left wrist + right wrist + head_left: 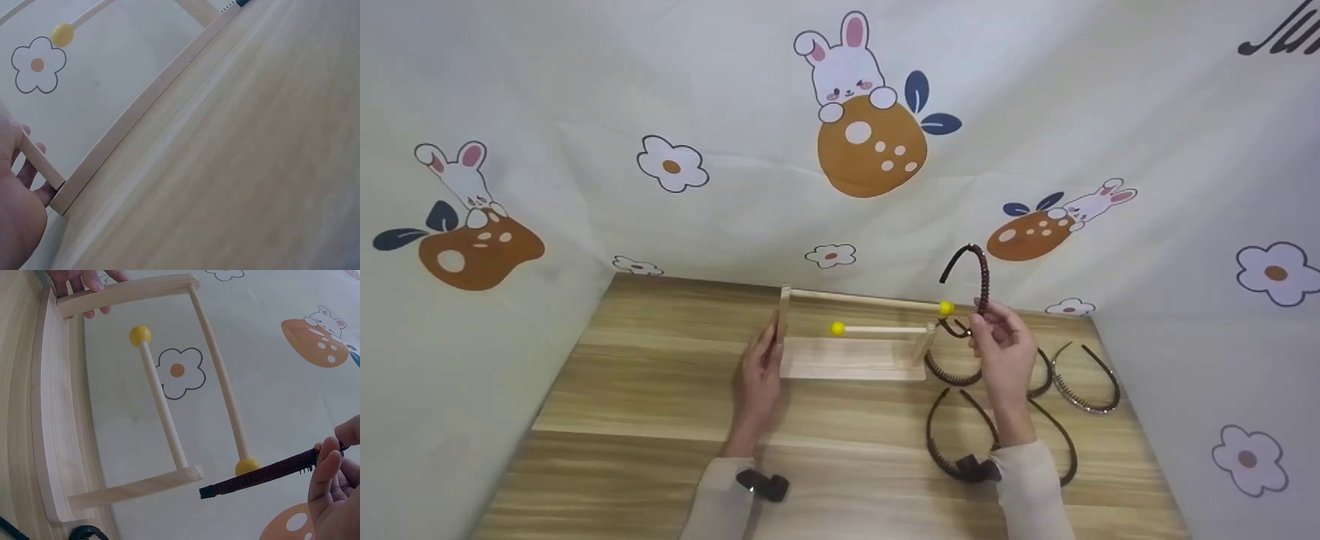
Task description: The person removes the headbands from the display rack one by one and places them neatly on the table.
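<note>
A wooden rack (pixel 851 358) has a flat base, two uprights and two horizontal rods with yellow ball ends. My left hand (pixel 763 365) grips its left upright (pixel 126 295), the fingers showing past the wood in the right wrist view. A dark toothed headband (pixel 985 277) is pinched between thumb and fingers of my right hand (pixel 1006 349). The headband arches up beside the yellow ball (pixel 946 308) on the long upper rod (pixel 219 377); in the right wrist view it crosses in front of that ball, and contact cannot be told. The shorter lower rod (pixel 885 330) bears no headband.
Several dark headbands lie on the wood-grain table (pixel 660 375) at the right, including a shiny one (pixel 1086 406) and one with a bow-like dark piece (pixel 937 450), partly behind the right sleeve. A printed cloth (pixel 720 232) with rabbits and flowers encloses the table's back and sides.
</note>
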### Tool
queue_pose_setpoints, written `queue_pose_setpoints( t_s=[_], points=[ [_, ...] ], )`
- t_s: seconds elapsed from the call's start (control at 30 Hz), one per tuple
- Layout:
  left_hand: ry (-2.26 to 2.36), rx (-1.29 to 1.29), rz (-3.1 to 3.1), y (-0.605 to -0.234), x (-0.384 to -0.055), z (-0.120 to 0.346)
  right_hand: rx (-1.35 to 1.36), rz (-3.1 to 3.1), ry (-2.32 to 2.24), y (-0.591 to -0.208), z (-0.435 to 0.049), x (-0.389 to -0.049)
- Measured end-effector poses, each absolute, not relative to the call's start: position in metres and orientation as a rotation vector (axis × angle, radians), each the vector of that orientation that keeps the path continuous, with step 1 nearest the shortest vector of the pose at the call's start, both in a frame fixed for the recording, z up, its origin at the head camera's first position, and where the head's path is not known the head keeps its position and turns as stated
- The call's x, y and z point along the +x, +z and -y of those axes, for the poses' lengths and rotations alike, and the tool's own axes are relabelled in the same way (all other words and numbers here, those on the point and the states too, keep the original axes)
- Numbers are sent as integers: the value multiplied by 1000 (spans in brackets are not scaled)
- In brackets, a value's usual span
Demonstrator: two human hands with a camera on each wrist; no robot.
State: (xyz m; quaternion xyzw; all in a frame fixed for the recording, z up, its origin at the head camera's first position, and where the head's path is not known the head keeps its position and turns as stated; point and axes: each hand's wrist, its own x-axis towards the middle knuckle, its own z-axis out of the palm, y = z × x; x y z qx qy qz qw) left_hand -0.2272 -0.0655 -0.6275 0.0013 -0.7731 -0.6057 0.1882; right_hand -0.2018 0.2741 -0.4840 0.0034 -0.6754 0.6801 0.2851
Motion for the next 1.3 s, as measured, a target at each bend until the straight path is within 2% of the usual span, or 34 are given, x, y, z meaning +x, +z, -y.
queue_pose_setpoints(
  t_s=[0.53, 0.83, 1.0, 1.3],
  points=[
    [-1669, -89, 2122, -634, -232, 65, 198, 2043, 1544, -508, -327, -186],
    [-1690, -8, 2164, -630, -230, 66, 203, 2129, 1412, -521, -350, -172],
    [-1732, 17, 2180, -630, -227, 66, 93, 2166, 1457, -525, -360, -161],
    [-1712, 1, 2189, -629, -228, 66, -292, 2207, 1525, -536, -387, -136]
  ],
)
